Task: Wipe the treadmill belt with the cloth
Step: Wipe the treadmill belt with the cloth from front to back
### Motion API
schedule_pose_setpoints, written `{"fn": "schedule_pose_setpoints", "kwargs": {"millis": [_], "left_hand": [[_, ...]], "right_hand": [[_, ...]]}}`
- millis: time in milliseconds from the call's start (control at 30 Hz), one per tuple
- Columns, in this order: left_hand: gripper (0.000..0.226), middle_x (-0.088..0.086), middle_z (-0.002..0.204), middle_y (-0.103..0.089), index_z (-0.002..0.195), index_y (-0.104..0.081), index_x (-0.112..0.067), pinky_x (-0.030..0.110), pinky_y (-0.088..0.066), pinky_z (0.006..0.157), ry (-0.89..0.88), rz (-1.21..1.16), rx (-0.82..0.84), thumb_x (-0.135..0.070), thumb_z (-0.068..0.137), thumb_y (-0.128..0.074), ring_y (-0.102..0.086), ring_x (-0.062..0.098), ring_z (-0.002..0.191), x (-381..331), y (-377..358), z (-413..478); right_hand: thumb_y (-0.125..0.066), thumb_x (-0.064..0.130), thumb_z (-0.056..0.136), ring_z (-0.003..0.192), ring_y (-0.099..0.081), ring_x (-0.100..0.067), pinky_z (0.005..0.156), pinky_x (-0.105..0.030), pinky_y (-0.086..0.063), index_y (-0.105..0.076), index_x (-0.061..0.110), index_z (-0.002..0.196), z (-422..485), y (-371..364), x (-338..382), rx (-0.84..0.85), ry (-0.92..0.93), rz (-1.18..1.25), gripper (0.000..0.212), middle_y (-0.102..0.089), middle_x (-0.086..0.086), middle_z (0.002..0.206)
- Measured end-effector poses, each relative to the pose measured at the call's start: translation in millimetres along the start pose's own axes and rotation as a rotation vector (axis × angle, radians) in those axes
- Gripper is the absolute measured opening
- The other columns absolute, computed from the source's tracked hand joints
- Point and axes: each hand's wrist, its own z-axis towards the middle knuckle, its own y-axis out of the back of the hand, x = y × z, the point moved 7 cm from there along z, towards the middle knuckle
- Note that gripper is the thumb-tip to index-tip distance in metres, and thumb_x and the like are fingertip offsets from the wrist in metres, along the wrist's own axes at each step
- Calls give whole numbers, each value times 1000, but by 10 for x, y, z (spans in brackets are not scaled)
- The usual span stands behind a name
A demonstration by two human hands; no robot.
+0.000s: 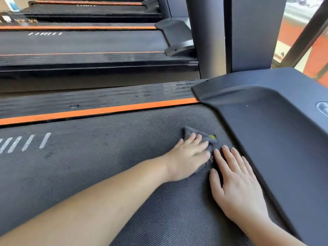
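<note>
Mid-wipe, I'd say. Left hand [190,157] is flat, fingers straight, pressing the cloth [202,137] onto the belt [106,166], with the cloth bunched under and just past its fingertips. Right hand [236,183] lies flat and empty on the belt just beside it, up against the cover [275,130]. The belt off to the left of the left hand looks scuffed, so probably plenty left.

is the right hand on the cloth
No, the right hand lies flat on the bare treadmill belt beside the cloth, which the left hand presses.
</note>
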Motion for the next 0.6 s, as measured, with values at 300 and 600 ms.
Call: {"fn": "schedule_pose_setpoints", "kwargs": {"millis": [300, 600], "left_hand": [[68, -5, 172, 9, 165, -6, -25, 39, 9, 128, 348, 338, -311, -54, 104, -7, 21, 9, 155, 583, -113, -1158], [77, -8, 173, 5, 165, -13, -28, 40, 5, 129, 358, 358, -373, -69, 100, -16, 16, 8, 156, 575, -90, -1227]], "right_hand": [[-23, 49, 101, 158, -17, -22, 129, -41, -11, -40, 27, 159, 0, 51, 10, 68, -27, 8, 64, -31, -3, 168], [-13, 76, 95, 160, -2, -14, 130, -37, 0, -41, 42, 154, -33, 115, 78, 128, -48, 69, 74, -21, 4, 171]]}}
